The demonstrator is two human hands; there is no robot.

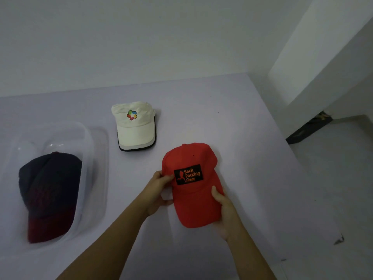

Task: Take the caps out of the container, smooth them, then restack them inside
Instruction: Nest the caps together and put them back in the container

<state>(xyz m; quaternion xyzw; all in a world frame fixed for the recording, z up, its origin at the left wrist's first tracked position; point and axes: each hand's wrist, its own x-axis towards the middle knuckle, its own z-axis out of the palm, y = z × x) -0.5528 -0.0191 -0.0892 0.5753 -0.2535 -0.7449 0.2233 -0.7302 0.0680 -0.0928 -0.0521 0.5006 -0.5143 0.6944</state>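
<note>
A red cap (191, 203) with a black "Back Packing Gear" patch lies in front of me on the pale table, brim toward me. My left hand (159, 190) grips its left side near the patch. My right hand (224, 211) holds the right edge of its brim. A clear plastic container (94, 158) stands at the left with a dark navy cap (50, 190) with a maroon brim inside it. A white cap (134, 124) with a multicoloured logo rests on the table behind the red one, on top of at least one more cap whose dark brim edge shows beneath.
The pale lavender table (242, 138) runs back to a white wall. Its right edge drops to a grey floor (333, 168), where a dark object (308, 128) lies by the wall corner.
</note>
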